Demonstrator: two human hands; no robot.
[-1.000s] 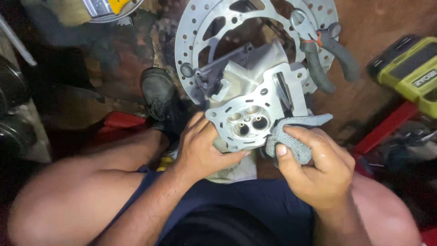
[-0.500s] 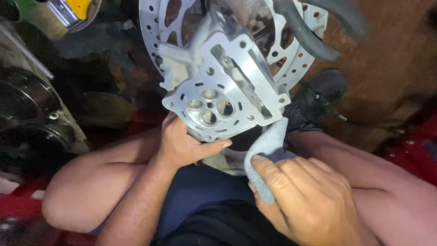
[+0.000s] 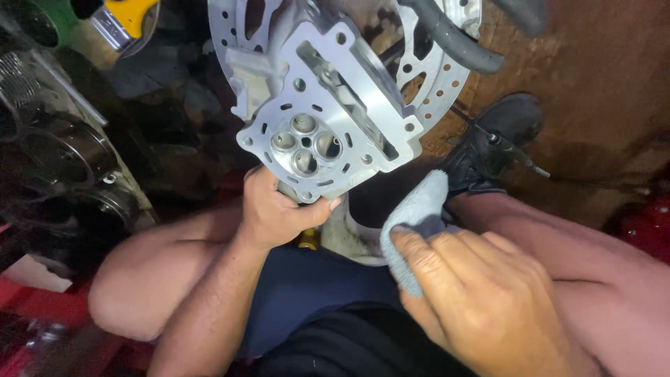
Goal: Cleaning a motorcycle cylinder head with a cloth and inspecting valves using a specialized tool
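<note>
Cylinder head [image 3: 328, 115], a silver cast-aluminium piece with four valve seats clustered on its flat face, sits up at the centre of my view, tilted so that the face turns toward me. I have my left hand [image 3: 276, 213] clamped on its lower edge, fingers wrapped under the casting and the thumb pressed along the rim, so the whole part hangs from that one grip. My right hand [image 3: 481, 300] is lower and closer to the camera, apart from the head, with the fingers pinched over a grey-blue cloth [image 3: 415, 216]; the cloth folds up from under my fingertips and its upper corner stands just beside the head's lower right corner, though I cannot tell whether it touches. Behind the head lies a drilled brake disc [image 3: 447, 77], its perforated rim showing on both sides of the casting. A grey rubber hose [image 3: 453, 42] crosses the disc at the top right. Past my right knee, a black shoe [image 3: 499, 136] rests on the brown floor [image 3: 600, 84]. To the left, dark round engine parts [image 3: 63, 153] are stacked in shadow, and a yellow tool [image 3: 129, 17] shows at the top edge.
</note>
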